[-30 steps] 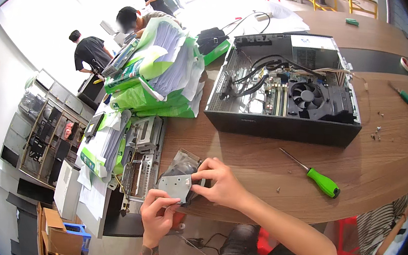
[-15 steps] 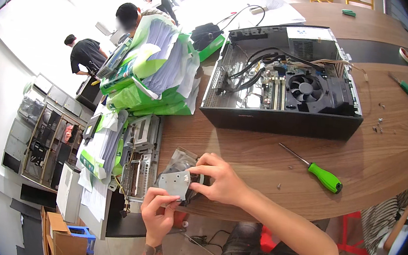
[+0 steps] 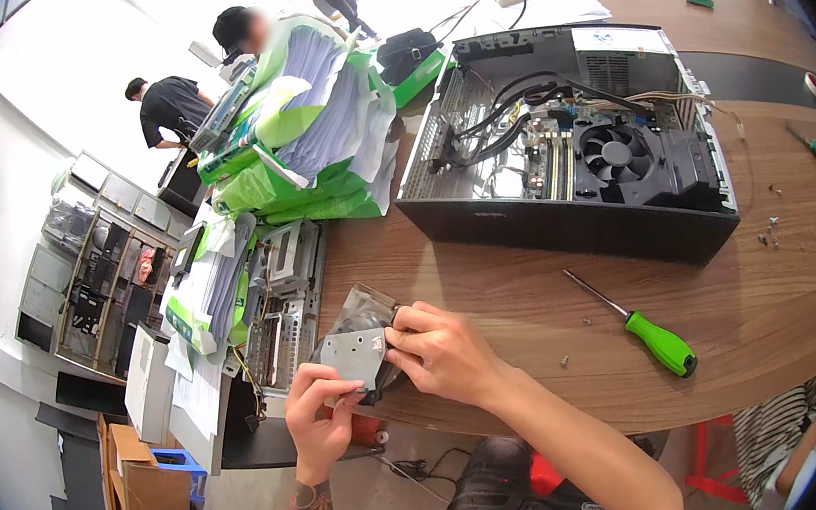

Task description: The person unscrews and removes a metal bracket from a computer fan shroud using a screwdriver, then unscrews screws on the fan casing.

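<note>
Head view: a flat grey metal drive unit [image 3: 354, 352], partly inside a clear antistatic bag [image 3: 361, 312], is held at the near edge of the brown wooden table [image 3: 523, 308], the left hand [image 3: 321, 416] pinching its lower edge and the right hand [image 3: 437, 351] clasping its right side. The step in hand appears to be unbagging the drive; the next move likely calls for holding the metal firm while the bag slides clear, with the green-handled screwdriver [image 3: 658, 342] and the open black computer case [image 3: 582, 144] lying well apart

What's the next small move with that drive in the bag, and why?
Probably slide the grey metal drive the rest of the way out of the clear bag. The right hand grips its right edge, the left hand pinches its lower corner, and the bag covers only the far end, at the edge of the wooden table.
</note>
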Available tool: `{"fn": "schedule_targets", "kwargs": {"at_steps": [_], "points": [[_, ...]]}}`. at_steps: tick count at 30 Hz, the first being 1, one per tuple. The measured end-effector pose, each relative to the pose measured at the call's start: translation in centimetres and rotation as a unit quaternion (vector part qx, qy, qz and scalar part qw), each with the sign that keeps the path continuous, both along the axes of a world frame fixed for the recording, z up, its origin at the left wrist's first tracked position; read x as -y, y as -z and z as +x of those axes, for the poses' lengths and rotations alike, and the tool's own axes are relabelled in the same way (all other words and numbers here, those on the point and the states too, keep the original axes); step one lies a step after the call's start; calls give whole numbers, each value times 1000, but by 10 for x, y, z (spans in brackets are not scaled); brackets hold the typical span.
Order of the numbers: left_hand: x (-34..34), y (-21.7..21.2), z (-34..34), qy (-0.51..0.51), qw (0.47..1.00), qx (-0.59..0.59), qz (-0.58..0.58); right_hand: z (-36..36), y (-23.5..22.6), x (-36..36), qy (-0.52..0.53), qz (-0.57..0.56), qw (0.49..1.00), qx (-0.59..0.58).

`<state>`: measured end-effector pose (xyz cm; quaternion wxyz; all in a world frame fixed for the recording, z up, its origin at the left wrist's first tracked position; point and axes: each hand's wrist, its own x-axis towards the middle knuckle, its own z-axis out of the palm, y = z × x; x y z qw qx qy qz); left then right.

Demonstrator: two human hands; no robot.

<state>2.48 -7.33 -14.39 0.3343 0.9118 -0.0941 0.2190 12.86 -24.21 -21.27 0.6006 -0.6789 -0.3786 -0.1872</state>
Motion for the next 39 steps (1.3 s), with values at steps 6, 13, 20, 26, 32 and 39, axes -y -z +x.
{"fn": "schedule_targets", "kwargs": {"at_steps": [6,13,20,26,32,39], "points": [[-9,5,1,7,997,-14,-69,2,-3,3,-83,38,986,-137],[-15,-7,14,28,982,-77,-169,5,0,3,-90,35,982,-160],[-14,-9,14,32,983,-93,-152,5,-1,6,-70,38,989,-121],[-10,-8,12,31,986,-82,-139,6,-1,2,-83,42,984,-155],[-6,-8,11,25,991,-77,-105,11,6,-2,-105,87,976,-171],[2,-5,9,-10,989,-17,143,8,7,-1,-57,105,989,-86]]}}
